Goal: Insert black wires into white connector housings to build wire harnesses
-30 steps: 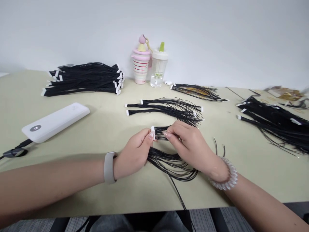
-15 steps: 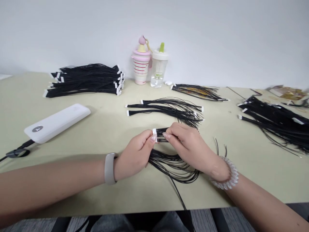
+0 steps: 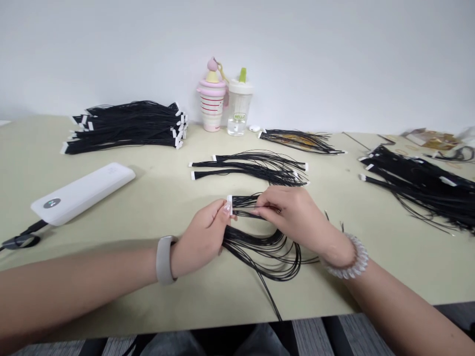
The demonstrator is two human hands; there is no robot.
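Observation:
My left hand (image 3: pixel 203 237) is closed on a white connector (image 3: pixel 229 202), with the thumb pressed against its face. Thin black wires run rightward from this connector. Below it, a loose bundle of black wires (image 3: pixel 272 242) loops out from under the left hand and curves back at the right. One or two strands hang toward the table's front edge. My right hand (image 3: pixel 299 217) is closed in a pinch on a black wire, a short way right of the connector. The far ends of several wires are hidden behind the right hand.
Three harnesses (image 3: pixel 245 174) lie just beyond my hands, and another bundle (image 3: pixel 300 141) farther back. Large wire piles sit at the left (image 3: pixel 126 126) and right (image 3: pixel 415 183). A white power bank (image 3: pixel 83 194) with a cable, a pink cup (image 3: pixel 212 104) and a clear bottle (image 3: pixel 239 109) stand around.
My right hand has drawn a little away from the connector, to the right along the wires. The left hand keeps its hold. The whole view has shifted slightly.

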